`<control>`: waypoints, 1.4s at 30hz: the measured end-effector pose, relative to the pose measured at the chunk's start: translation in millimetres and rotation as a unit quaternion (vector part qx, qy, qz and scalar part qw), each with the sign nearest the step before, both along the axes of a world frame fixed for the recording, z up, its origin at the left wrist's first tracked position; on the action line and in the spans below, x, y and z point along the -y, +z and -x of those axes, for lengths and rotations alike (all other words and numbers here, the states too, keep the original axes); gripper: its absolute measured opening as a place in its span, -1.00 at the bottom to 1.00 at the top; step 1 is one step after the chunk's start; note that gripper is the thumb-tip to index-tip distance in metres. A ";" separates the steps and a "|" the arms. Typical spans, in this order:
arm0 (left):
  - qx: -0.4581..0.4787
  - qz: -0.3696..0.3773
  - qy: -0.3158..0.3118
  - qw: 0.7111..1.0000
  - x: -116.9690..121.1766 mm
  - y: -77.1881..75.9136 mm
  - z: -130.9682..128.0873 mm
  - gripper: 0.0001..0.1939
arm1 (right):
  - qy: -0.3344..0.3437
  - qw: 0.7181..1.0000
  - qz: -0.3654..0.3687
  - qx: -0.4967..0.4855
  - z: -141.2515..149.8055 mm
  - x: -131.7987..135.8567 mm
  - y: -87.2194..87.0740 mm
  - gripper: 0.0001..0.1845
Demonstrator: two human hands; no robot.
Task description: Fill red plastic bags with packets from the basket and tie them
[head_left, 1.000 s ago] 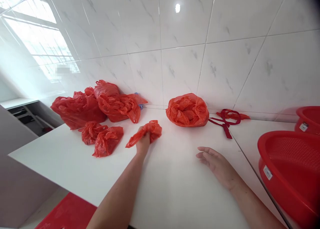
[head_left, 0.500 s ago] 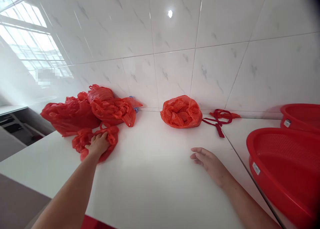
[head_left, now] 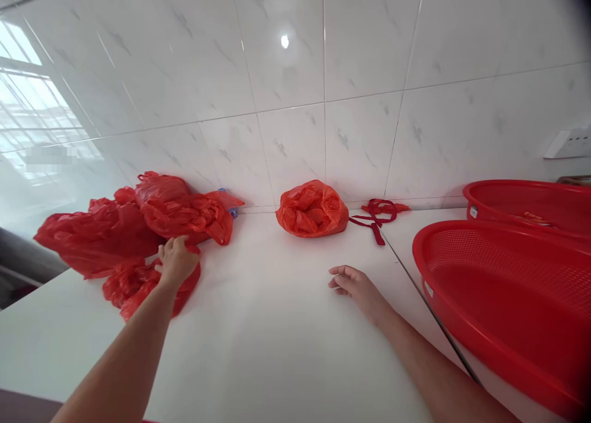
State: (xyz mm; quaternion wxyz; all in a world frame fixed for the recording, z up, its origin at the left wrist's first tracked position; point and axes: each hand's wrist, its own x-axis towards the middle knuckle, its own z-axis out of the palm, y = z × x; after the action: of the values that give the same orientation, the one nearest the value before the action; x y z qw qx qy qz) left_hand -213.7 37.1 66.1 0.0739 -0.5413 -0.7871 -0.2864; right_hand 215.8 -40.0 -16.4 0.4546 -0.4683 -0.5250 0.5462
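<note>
A crumpled red plastic bag (head_left: 133, 284) lies at the front of the pile on the left. My left hand (head_left: 179, 261) is closed on the upper right part of it, fingertips partly hidden in the folds. Behind it rest a large, full-looking red bag (head_left: 99, 232) and another bulging red bag (head_left: 164, 195) against the wall. My right hand (head_left: 351, 284) hangs over the white counter (head_left: 277, 324), fingers loosely bent and apart, holding nothing. Beyond it sits an orange-red plastic bag (head_left: 313, 209) with its mouth folded open; its contents cannot be made out.
Dark red ribbon (head_left: 381, 213) lies by the wall, near a seam in the counter. Two red perforated plastic baskets (head_left: 471, 324) stand at the right, one behind the other. A white wall socket (head_left: 570, 144) is above them. Tiled wall (head_left: 295, 127) closes off the back.
The view has swung to the right. My left hand has shifted toward the back right edge of the small red bag, which looks more spread. My right hand stays open over the counter.
</note>
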 end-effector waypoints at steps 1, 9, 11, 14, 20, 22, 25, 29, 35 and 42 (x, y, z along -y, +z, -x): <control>-0.004 -0.022 0.001 1.000 -2.8 4.4 -14.5 -0.44 | -0.003 1.000 -0.008 0.024 2.1 0.6 0.5 -0.72; -0.017 -0.066 -0.277 0.959 -43.0 37.2 -148.6 -0.61 | 0.010 0.996 -0.019 0.083 4.5 4.9 1.5 -0.75; -0.017 -0.050 -0.302 0.952 -56.7 39.5 -178.1 -0.61 | 0.022 0.998 -0.013 0.058 0.7 3.0 0.5 -0.73; -0.013 -0.030 -0.312 0.950 -77.8 38.8 -214.5 -0.55 | 0.044 0.999 -0.014 0.018 -4.8 0.0 0.1 -0.71; 0.010 0.003 -0.266 0.964 -110.7 29.6 -245.9 -0.38 | 0.075 0.988 0.037 -0.130 -17.9 -6.7 2.9 -0.68; 0.028 0.008 -0.255 0.966 -115.8 25.2 -246.3 -0.43 | 0.087 0.975 0.048 -0.200 -23.1 -10.2 1.4 -0.68; 0.067 -0.013 -0.244 0.967 -116.8 20.4 -243.3 -0.64 | 0.099 0.961 0.059 -0.251 -28.6 -15.0 -2.9 -0.69; 0.142 -0.111 -0.227 0.957 -109.1 26.2 -239.4 -0.78 | 0.104 0.959 0.067 -0.256 -29.5 -18.1 -7.3 -0.70; 0.277 -0.211 -0.264 0.899 -68.1 39.7 -237.7 -0.80 | 0.096 0.965 0.062 -0.237 -28.0 -15.5 -5.6 -0.69; 0.612 0.009 -0.391 0.687 33.1 -25.2 -239.4 -0.74 | 0.055 0.986 0.015 -0.160 -18.5 -4.6 3.8 -0.38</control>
State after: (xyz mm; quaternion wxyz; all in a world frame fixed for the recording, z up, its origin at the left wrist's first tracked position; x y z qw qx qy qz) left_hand 25.7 4.0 40.9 -0.5481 -0.5052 -0.3769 -0.5499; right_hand 234.3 -35.4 -12.6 0.4949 -0.3524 -0.4623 0.6459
